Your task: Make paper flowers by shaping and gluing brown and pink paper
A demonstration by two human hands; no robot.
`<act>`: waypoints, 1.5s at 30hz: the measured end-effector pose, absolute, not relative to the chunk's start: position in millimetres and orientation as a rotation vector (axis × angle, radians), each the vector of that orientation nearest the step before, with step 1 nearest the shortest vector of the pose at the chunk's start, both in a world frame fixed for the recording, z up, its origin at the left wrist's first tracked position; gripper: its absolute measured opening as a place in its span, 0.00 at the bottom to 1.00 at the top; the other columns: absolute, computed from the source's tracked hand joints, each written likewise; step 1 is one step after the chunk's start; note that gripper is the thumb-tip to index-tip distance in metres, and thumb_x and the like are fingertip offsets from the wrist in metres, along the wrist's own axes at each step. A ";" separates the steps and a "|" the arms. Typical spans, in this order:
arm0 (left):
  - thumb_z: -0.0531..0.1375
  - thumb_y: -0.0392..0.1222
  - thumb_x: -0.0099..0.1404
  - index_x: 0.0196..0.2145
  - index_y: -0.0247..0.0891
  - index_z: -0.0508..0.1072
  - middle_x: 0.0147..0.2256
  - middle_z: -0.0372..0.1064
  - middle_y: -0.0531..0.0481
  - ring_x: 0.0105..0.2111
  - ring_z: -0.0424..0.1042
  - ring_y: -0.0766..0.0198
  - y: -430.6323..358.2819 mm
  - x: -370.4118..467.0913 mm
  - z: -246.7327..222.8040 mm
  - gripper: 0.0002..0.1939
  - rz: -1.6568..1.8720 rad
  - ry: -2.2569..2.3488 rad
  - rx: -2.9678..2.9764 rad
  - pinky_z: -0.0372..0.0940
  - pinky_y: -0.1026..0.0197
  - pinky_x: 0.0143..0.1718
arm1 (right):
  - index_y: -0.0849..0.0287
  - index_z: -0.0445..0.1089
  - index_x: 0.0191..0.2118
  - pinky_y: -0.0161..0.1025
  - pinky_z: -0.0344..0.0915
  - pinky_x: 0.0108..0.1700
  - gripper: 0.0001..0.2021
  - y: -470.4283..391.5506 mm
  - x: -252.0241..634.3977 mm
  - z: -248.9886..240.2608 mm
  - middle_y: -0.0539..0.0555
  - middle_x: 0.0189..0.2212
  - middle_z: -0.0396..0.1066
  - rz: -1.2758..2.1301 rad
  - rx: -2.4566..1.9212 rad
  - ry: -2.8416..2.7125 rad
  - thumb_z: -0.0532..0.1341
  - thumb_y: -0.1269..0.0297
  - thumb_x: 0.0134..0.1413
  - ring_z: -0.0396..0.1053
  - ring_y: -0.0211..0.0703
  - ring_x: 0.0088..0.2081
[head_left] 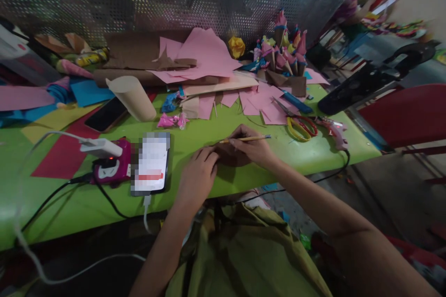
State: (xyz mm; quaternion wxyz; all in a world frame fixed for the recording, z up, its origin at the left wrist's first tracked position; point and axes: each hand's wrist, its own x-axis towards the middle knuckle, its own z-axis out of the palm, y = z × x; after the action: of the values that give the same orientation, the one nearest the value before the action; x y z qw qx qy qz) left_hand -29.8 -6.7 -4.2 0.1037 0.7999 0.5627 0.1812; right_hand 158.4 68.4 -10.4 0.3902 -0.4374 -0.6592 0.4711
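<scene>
My right hand is closed round a thin wooden pencil, whose tip points left. Under and between the hands lies a brown piece of paper, partly hidden by my fingers. My left hand lies on the green table at the left edge of this piece, palm down with fingers flat and bent slightly. To its left is a lit phone with a white cable plugged in.
Yellow-handled scissors and a glue gun lie right. A pink power strip, dark phone and cardboard roll stand left. Pink sheets and paper cones are behind; a black bottle is at right.
</scene>
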 end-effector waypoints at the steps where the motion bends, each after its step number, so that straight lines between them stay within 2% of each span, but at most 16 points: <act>1: 0.57 0.30 0.66 0.46 0.39 0.72 0.51 0.73 0.44 0.53 0.72 0.54 -7.1 -30.1 -4.8 0.12 0.539 1.659 2.358 0.69 0.51 0.53 | 0.57 0.67 0.30 0.35 0.59 0.30 0.06 69.5 157.8 -12.0 0.47 0.24 0.68 1.182 -1.113 -1.687 0.63 0.62 0.53 0.64 0.37 0.27; 8: 0.58 0.31 0.66 0.45 0.40 0.72 0.51 0.74 0.44 0.52 0.72 0.55 -7.8 -31.3 -7.9 0.11 0.574 1.657 2.357 0.70 0.51 0.53 | 0.58 0.67 0.31 0.35 0.59 0.31 0.04 69.6 158.5 -15.6 0.48 0.26 0.69 1.114 -1.131 -1.748 0.62 0.64 0.54 0.64 0.37 0.28; 20: 0.59 0.29 0.64 0.45 0.39 0.71 0.49 0.74 0.45 0.52 0.72 0.54 -7.2 -31.4 -7.8 0.13 0.562 1.665 2.291 0.69 0.50 0.53 | 0.57 0.66 0.28 0.34 0.59 0.29 0.08 54.4 163.8 -3.9 0.49 0.24 0.69 1.238 -1.161 -1.766 0.63 0.60 0.51 0.64 0.38 0.27; 26: 0.57 0.31 0.68 0.45 0.38 0.71 0.52 0.74 0.45 0.53 0.71 0.55 -6.4 -32.0 -9.6 0.09 0.613 1.625 2.280 0.68 0.51 0.54 | 0.58 0.66 0.27 0.34 0.55 0.27 0.11 40.7 170.9 -5.1 0.48 0.22 0.65 1.320 -1.167 -1.740 0.65 0.58 0.50 0.61 0.37 0.25; 33: 0.55 0.32 0.69 0.47 0.37 0.71 0.55 0.73 0.44 0.55 0.70 0.56 -7.2 -32.0 -6.9 0.10 0.592 1.601 2.261 0.68 0.51 0.56 | 0.58 0.66 0.26 0.34 0.52 0.26 0.09 31.9 175.8 0.9 0.47 0.21 0.64 1.304 -1.214 -1.779 0.64 0.60 0.50 0.58 0.35 0.24; 39: 0.54 0.33 0.70 0.49 0.38 0.72 0.56 0.72 0.45 0.57 0.70 0.56 -10.4 -31.6 -1.5 0.12 0.546 1.620 2.245 0.67 0.51 0.58 | 0.58 0.66 0.27 0.34 0.55 0.26 0.10 34.2 174.4 5.8 0.47 0.20 0.64 1.359 -1.176 -1.729 0.65 0.59 0.49 0.59 0.35 0.23; 45: 0.57 0.29 0.65 0.50 0.38 0.72 0.55 0.72 0.43 0.59 0.68 0.55 -11.1 -33.1 -0.6 0.16 0.457 1.618 2.263 0.65 0.50 0.60 | 0.57 0.65 0.29 0.34 0.58 0.25 0.11 47.7 159.2 5.0 0.47 0.21 0.66 1.338 -1.158 -1.548 0.65 0.57 0.49 0.62 0.36 0.23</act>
State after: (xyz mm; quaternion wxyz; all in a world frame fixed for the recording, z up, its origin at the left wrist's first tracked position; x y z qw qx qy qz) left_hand -33.1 -11.1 -0.6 0.1605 0.7922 0.5666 0.1599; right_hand 159.2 47.7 5.0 0.3849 -0.4545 -0.6076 0.5254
